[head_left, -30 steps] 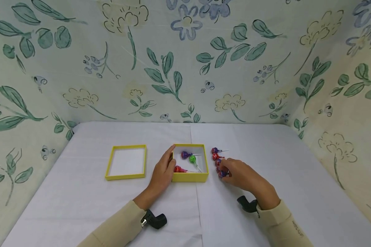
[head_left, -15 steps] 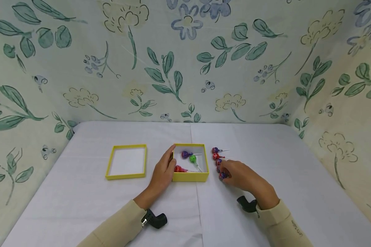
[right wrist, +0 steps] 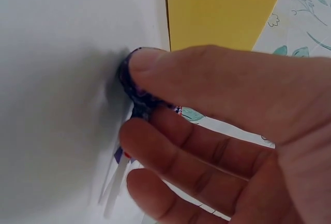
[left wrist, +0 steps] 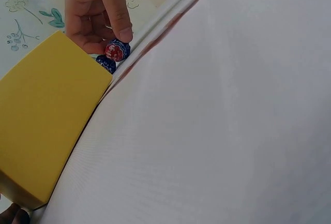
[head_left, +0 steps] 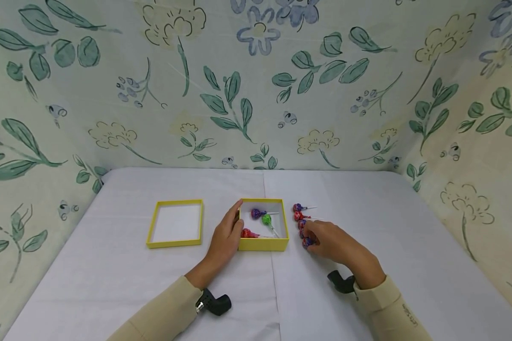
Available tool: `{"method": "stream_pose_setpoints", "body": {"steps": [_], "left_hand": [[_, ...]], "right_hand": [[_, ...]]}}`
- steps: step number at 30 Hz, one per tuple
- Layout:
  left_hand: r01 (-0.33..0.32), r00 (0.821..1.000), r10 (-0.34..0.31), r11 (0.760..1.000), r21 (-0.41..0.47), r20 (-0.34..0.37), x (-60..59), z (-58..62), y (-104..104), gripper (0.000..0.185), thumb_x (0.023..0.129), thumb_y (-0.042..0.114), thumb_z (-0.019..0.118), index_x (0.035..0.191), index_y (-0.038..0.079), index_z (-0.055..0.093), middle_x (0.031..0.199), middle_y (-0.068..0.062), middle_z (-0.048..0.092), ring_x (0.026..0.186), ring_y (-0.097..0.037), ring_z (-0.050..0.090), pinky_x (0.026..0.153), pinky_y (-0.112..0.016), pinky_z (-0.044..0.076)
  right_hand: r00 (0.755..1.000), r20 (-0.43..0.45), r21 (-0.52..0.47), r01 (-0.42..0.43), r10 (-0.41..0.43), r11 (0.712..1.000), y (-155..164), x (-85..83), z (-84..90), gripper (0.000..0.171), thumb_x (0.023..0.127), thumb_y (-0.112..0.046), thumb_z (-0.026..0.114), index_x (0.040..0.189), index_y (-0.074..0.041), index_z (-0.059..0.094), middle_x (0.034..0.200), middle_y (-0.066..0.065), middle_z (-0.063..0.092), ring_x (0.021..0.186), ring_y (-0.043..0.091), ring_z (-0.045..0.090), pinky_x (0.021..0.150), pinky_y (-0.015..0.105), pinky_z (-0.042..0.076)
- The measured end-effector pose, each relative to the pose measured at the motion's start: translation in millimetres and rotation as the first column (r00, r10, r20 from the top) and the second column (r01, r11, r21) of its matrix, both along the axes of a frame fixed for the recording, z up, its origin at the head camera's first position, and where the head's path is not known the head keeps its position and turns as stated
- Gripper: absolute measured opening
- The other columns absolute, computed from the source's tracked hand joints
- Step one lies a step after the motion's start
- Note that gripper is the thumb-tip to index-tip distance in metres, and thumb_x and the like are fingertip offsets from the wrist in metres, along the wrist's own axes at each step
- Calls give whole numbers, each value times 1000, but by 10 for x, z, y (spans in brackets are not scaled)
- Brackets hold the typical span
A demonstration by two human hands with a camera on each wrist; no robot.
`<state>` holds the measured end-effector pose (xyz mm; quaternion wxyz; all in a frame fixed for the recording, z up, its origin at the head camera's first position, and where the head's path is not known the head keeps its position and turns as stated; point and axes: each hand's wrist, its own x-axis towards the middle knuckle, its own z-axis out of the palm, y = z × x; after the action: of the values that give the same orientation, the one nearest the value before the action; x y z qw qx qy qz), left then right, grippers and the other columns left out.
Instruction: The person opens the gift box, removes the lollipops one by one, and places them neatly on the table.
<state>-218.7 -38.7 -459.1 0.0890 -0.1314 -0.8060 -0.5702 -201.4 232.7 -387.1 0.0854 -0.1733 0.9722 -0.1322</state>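
My right hand [head_left: 337, 241] pinches a purple-blue wrapped lollipop [right wrist: 126, 79] by its head. In the right wrist view the thumb lies over the head, and a white stick points down past the fingertips. This lollipop is the nearest of a column right of the yellow box [head_left: 262, 245]; a red one [head_left: 298, 216] and a purple one [head_left: 297, 207] lie at its far end. My left hand [head_left: 224, 237] rests along the box's left wall with fingers extended. Inside the box are a purple lollipop [head_left: 256, 213], a green one [head_left: 266, 219] and a red one [head_left: 248, 233].
A yellow-rimmed white lid [head_left: 174, 245] lies on the table to the left of the box. White cloth [head_left: 123, 284] covers the table. Flower-printed fabric [head_left: 256, 94] stands behind and at both sides. Each wrist wears a black camera [head_left: 216, 303].
My right hand's fingertips have shifted slightly at the nearest lollipop, whose head shows a little farther left. My left hand, the box and the other lollipops stay where they were.
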Motion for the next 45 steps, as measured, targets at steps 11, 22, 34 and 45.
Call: {"method": "stream_pose_setpoints", "body": {"steps": [11,22,34,45], "left_hand": [[-1,1000,1,1000,3,-5,-4,-6,-7,51,102,13,41,151,22,33,152,6,35,135,-17,41,110,-38,33],[-5,1000,5,1000,1,3,4,3,1,51,102,13,41,151,23,33,152,6,35,135,-17,40,110,-38,33],[2,1000,-2,1000,7,-1,-2,0,-3,51,102,13,41,151,24,33,152,6,35,135,-17,40,110,-38,33],[-6,1000,6,1000,0,2,-7,-10,5,51,102,13,41,151,21,33,152,6,35,135,-16,40,110,-38,33]], "right_hand": [[1000,-2,12,3,-3,1000,7,-21,8,21,80,-10,77,89,-14,59,76,-2,50,73,14,47,61,28,41],[1000,7,19,17,-17,1000,-15,-10,23,23,79,-11,78,90,-14,59,78,-2,52,74,15,48,63,28,43],[999,15,12,33,-34,999,7,-8,47,25,77,-11,80,93,-14,61,82,-3,56,77,16,51,67,29,48],[998,15,3,58,-58,998,10,-11,50,25,77,-10,80,94,-14,61,84,-2,58,79,17,53,67,28,50]]}}
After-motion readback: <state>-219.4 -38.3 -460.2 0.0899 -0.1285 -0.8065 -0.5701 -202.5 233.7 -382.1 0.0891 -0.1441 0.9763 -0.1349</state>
